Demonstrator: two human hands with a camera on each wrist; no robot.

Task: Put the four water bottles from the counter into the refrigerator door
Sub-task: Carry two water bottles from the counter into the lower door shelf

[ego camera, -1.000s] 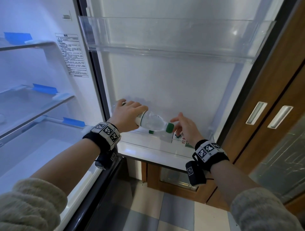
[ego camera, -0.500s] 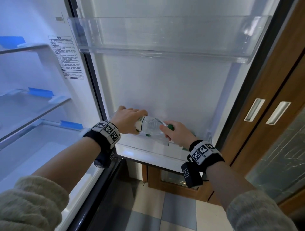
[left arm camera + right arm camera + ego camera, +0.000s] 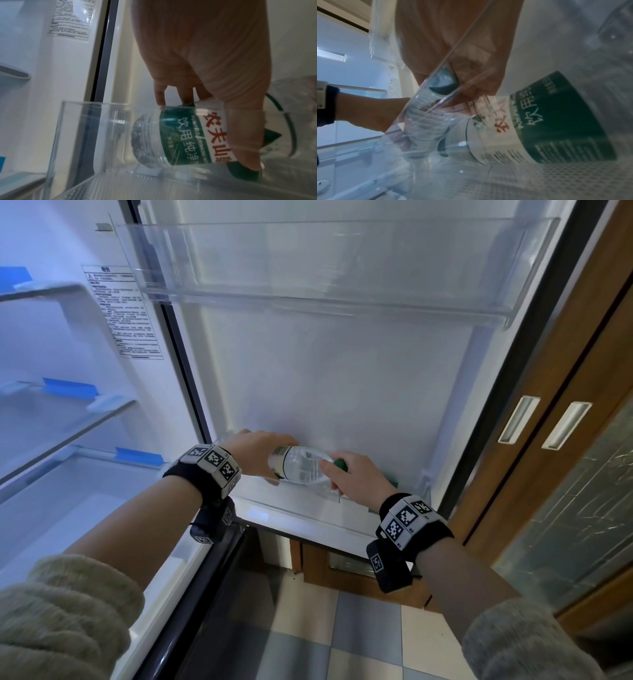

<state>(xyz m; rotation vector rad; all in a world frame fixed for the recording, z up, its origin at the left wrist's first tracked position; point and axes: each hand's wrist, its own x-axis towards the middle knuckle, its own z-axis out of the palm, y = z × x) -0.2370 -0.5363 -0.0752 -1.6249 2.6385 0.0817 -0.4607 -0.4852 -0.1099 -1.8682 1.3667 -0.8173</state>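
A clear water bottle [image 3: 301, 469] with a green cap [image 3: 340, 463] lies almost on its side in the clear lower door bin [image 3: 308, 510]. My left hand [image 3: 255, 451] grips its labelled lower half, with the fingers wrapped over the green and white label [image 3: 188, 135]. My right hand [image 3: 356, 477] holds the neck end, fingers curled beside the cap [image 3: 443, 82]. A second bottle with the same label [image 3: 556, 121] sits in the bin just to the right; only a green bit of that second bottle [image 3: 394, 483] shows from the head view.
An upper clear door bin [image 3: 342, 268] spans the door above. The fridge interior with glass shelves [image 3: 68, 422] is on the left. Wooden cabinet doors with handles [image 3: 548, 422] stand to the right. Tiled floor [image 3: 342, 628] lies below.
The bottle has come down from a tilt above the bin into the bin. My right hand went from touching near the cap to gripping the neck.
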